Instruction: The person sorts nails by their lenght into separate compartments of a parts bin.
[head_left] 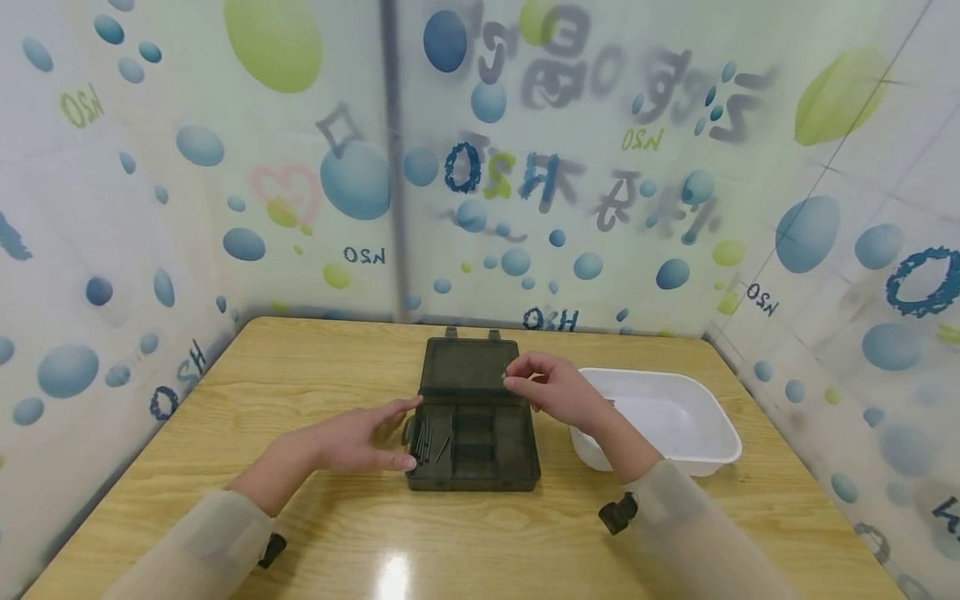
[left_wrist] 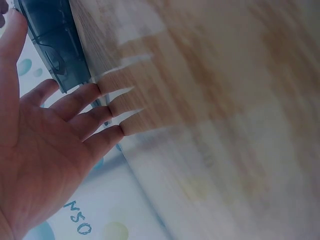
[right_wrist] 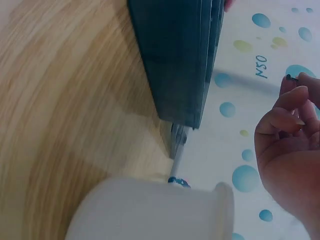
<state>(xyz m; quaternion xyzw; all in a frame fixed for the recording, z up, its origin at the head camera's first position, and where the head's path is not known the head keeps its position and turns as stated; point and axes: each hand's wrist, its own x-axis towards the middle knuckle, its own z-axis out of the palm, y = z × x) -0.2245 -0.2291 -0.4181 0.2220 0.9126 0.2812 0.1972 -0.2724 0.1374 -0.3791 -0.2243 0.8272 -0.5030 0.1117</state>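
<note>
A dark, see-through compartment box [head_left: 495,467] lies on the table with its lid [head_left: 470,367] laid back. Several thin dark nail-like rods [head_left: 424,442] lie in its left compartment. My left hand [head_left: 360,440] is at the box's left side, fingers extended, the thumb tip at the front left corner; the left wrist view shows the palm [left_wrist: 45,150] beside the box [left_wrist: 55,40]. Over the right part of the lid, my right hand [head_left: 558,390] pinches a small dark piece [right_wrist: 291,77] between thumb and forefinger. Most of that piece is hidden by the fingertips, so I cannot tell its kind.
To the right of the box stands a white plastic tub [head_left: 667,417], partly behind my right forearm. A small brownish thing shows at its left inner side. Patterned curtains [head_left: 480,250] hang behind and at both sides of the wooden table [head_left: 315,533].
</note>
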